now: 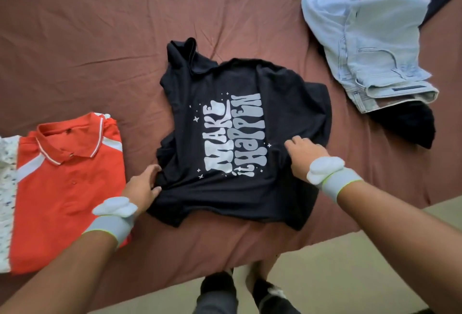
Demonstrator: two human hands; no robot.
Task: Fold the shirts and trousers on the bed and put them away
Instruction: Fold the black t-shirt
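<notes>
Folding is partly done: orange polo shirt point(72, 188) lies folded. Your left hand point(142, 188) pinches the black T-shirt point(235, 138), your right hand point(302, 156) presses it flat; jeans point(370, 51) wait.

Bedroom in a home, laundry being sorted.

Bed point(100, 38) with a creased rust-brown sheet fills most of the view; its edge drops to a pale beige floor point(362, 276). Everyday clothes lie spread on the sheet: black printed T-shirt point(237, 88) at centre, folded orange polo shirt point(70, 193) to the left, light blue jeans point(370, 58) on dark garments at upper right. Person stands at the bedside in dark shoes point(272, 298). Domestic setting, no work fixtures seen.
</notes>
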